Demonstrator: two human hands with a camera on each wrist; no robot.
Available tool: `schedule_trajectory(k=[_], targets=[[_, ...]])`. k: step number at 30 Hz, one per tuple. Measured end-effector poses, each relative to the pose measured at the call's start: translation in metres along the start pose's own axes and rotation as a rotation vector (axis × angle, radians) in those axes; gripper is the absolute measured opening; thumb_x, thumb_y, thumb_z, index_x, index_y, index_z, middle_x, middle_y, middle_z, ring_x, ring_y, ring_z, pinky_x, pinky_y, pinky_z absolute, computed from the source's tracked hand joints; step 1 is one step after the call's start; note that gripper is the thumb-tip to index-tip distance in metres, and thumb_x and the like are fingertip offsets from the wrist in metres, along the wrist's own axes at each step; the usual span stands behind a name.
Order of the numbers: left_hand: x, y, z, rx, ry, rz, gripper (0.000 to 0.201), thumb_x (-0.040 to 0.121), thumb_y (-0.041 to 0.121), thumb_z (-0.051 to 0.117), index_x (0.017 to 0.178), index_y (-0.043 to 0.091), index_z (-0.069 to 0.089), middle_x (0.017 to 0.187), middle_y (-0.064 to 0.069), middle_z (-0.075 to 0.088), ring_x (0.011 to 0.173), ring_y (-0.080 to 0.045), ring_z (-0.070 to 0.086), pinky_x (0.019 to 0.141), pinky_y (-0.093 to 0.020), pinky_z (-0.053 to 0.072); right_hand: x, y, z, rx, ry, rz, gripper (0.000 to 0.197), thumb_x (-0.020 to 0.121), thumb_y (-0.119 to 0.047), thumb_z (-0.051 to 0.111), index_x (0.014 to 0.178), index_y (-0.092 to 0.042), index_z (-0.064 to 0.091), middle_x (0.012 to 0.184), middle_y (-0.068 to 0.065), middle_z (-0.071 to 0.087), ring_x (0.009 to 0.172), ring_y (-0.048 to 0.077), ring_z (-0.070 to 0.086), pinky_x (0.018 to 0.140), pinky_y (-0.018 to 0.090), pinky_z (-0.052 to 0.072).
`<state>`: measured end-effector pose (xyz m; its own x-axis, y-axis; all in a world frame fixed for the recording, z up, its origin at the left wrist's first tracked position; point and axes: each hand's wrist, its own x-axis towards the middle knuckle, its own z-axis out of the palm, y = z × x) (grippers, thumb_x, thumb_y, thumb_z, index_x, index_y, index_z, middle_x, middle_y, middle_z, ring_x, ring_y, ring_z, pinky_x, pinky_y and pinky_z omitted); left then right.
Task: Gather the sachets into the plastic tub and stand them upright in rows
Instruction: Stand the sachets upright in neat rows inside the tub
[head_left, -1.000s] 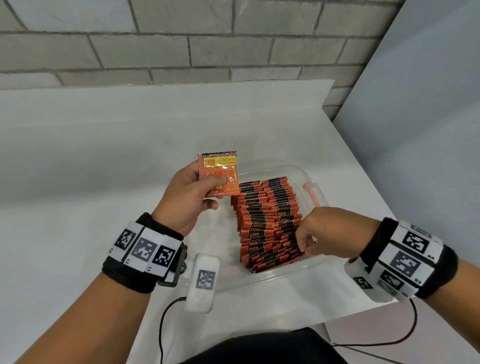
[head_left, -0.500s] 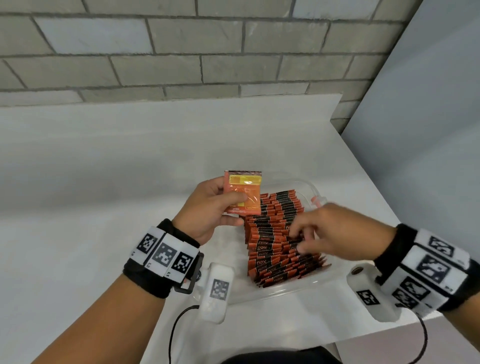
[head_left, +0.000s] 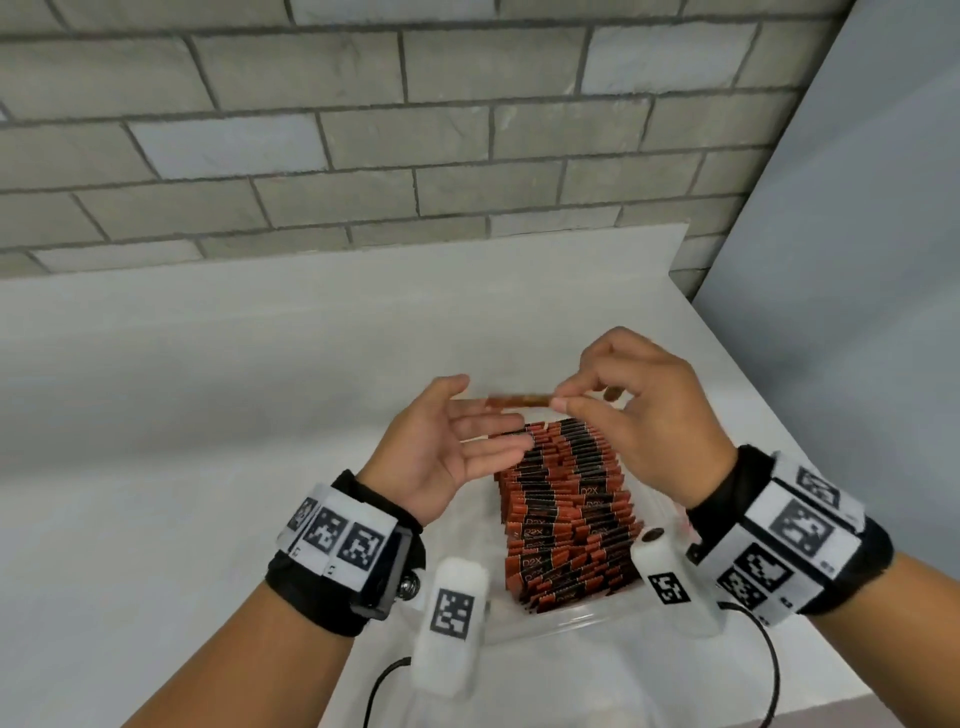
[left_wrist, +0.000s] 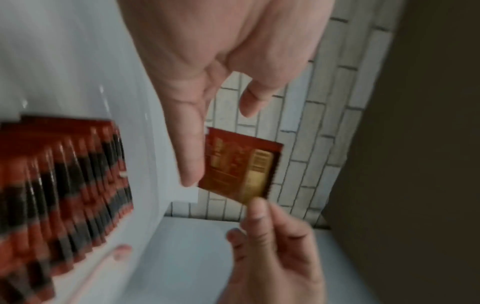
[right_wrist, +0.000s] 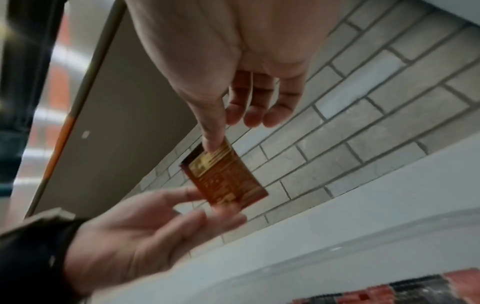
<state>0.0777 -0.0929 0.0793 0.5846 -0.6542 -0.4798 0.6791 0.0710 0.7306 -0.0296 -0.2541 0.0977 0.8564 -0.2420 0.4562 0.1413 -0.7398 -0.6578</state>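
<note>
A grey block wall (head_left: 363, 130) backs a pale white table (head_left: 182, 415), with a plain grey panel (head_left: 857, 260) closing the corner on the right.

On the left, the left hand (head_left: 447, 447) is held palm-up over the near-left edge of the tub, fingers straight and spread. In the right wrist view its fingertips (right_wrist: 223, 207) touch the sachet's lower edge without closing on it — judged, a hand steadying or letting go rather than gripping.

Between the two hands, above the tub's far end, is the single sachet (head_left: 519, 400), seen edge-on from the head camera. The left wrist view shows its red-and-gold printed face (left_wrist: 241, 164).

Below it, the clear plastic tub (head_left: 545, 623) holds the packed sachets (head_left: 566, 509), red and black, standing on edge in two close rows that run from the near wall toward the far one. Free space shows in the tub to the left of the rows, probably where another row would go.

On the right, the right hand (head_left: 649, 415) pinches the sachet's end between thumb and forefinger, the other fingers loosely curled clear of it. Held by one edge like this, the packet likely hangs thin and vertical, so it can be slid down on edge against the rows.
</note>
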Motion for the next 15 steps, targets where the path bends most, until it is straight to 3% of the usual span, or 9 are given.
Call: schedule_trajectory(k=[4, 7, 10, 12, 14, 15], targets=[[0.001, -0.002, 0.007, 0.037, -0.037, 0.04, 0.02, 0.091, 0.005, 0.054, 0.105, -0.008, 0.061, 0.092, -0.02, 0.07, 0.07, -0.02, 0.071, 0.065, -0.028, 0.06, -0.016, 0.006, 0.003, -0.174, -0.225, -0.084, 0.009, 0.077, -0.026, 0.076, 0.079, -0.017, 0.075, 0.077, -0.02, 0.038, 0.078, 0.003, 0.036, 0.066, 0.018, 0.035], [0.002, -0.006, 0.012, 0.157, -0.007, 0.067, 0.015, 0.091, 0.003, 0.056, 0.105, -0.001, 0.062, 0.086, -0.014, 0.073, 0.069, -0.02, 0.071, 0.067, -0.032, 0.06, -0.02, 0.007, -0.003, -0.227, -0.339, -0.025, 0.01, 0.079, -0.031, 0.075, 0.084, -0.022, 0.075, 0.082, -0.019, 0.039, 0.084, 0.005, 0.039, 0.071, 0.024, 0.037], [0.001, -0.008, 0.017, 0.211, -0.016, 0.071, 0.017, 0.091, 0.003, 0.059, 0.107, 0.002, 0.06, 0.082, -0.013, 0.073, 0.066, -0.021, 0.071, 0.064, -0.033, 0.06, -0.017, 0.005, -0.009, -0.261, -0.249, -0.007, 0.015, 0.085, -0.031, 0.069, 0.095, -0.02, 0.07, 0.094, -0.009, 0.049, 0.091, 0.01, 0.047, 0.077, 0.026, 0.042], [0.0, -0.01, 0.021, 0.226, -0.05, 0.081, 0.014, 0.09, 0.002, 0.058, 0.104, 0.002, 0.06, 0.083, -0.014, 0.073, 0.067, -0.022, 0.071, 0.066, -0.033, 0.06, -0.011, 0.004, -0.01, -0.292, -0.194, 0.018, 0.028, 0.089, -0.026, 0.064, 0.116, -0.02, 0.062, 0.107, -0.006, 0.05, 0.096, 0.01, 0.048, 0.08, 0.025, 0.041], [-0.002, -0.013, 0.024, 0.248, -0.084, 0.082, 0.01, 0.09, 0.001, 0.058, 0.099, 0.004, 0.062, 0.085, -0.015, 0.072, 0.07, -0.023, 0.071, 0.07, -0.033, 0.06, -0.005, 0.004, -0.013, -0.256, -0.28, 0.122, 0.042, 0.091, -0.023, 0.061, 0.132, -0.023, 0.052, 0.111, -0.012, 0.05, 0.093, 0.004, 0.049, 0.079, 0.018, 0.04], [-0.004, -0.015, 0.025, 0.261, -0.096, 0.076, 0.009, 0.09, 0.003, 0.058, 0.098, 0.005, 0.063, 0.088, -0.015, 0.072, 0.073, -0.023, 0.071, 0.072, -0.035, 0.06, -0.003, 0.005, -0.015, -0.225, -0.346, 0.18, 0.04, 0.091, -0.022, 0.061, 0.13, -0.025, 0.053, 0.106, -0.014, 0.054, 0.087, 0.002, 0.052, 0.075, 0.014, 0.042]])
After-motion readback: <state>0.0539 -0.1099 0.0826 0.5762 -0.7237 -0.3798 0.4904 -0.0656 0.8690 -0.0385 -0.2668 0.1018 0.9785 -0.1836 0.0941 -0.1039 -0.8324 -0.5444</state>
